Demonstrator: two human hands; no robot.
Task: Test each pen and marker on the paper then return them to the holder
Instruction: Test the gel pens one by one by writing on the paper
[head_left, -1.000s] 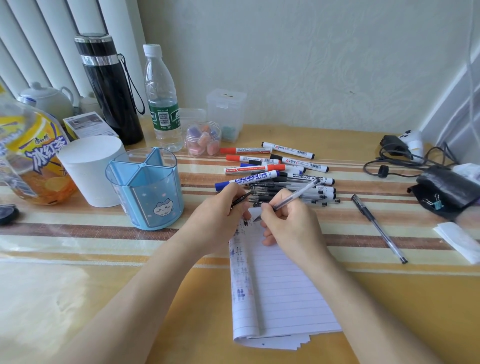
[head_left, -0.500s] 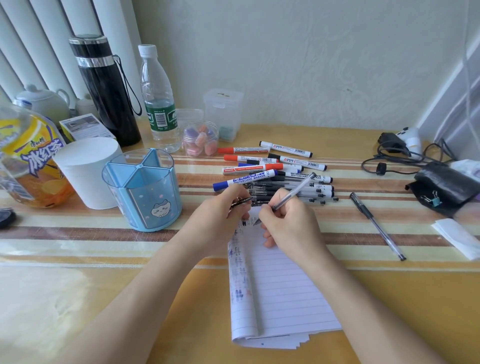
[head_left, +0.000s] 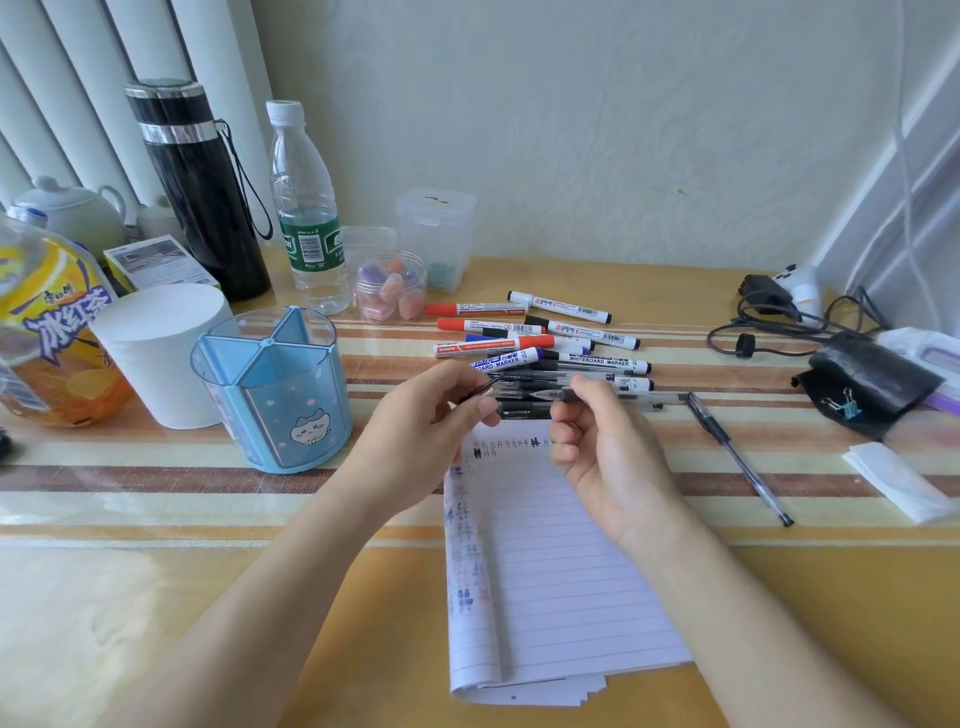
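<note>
Testing looks well under way, but returning has hardly begun. The lined paper carries a row of small ink marks along its top line and more in blue and red down its left margin, so I judge that several pens and markers have already been tried. The blue holder, standing to the left of the paper, shows nothing inside its see-through compartments.

Both hands hover just above the top edge of the paper. The right hand pinches a clear gel pen between thumb and curled fingers, with the barrel lying nearly level and the tip pointing left. The left hand pinches a thin dark pen cap at its fingertips, close to that tip but not yet on it. This looks like the capping step for a pen that has made its mark.

Behind the hands lies the pile of whiteboard markers and pens, in red, blue and black, all on the table. A second gel pen lies apart to the right. All of these have yet to go into the holder, and I cannot tell which of them are untested.
</note>
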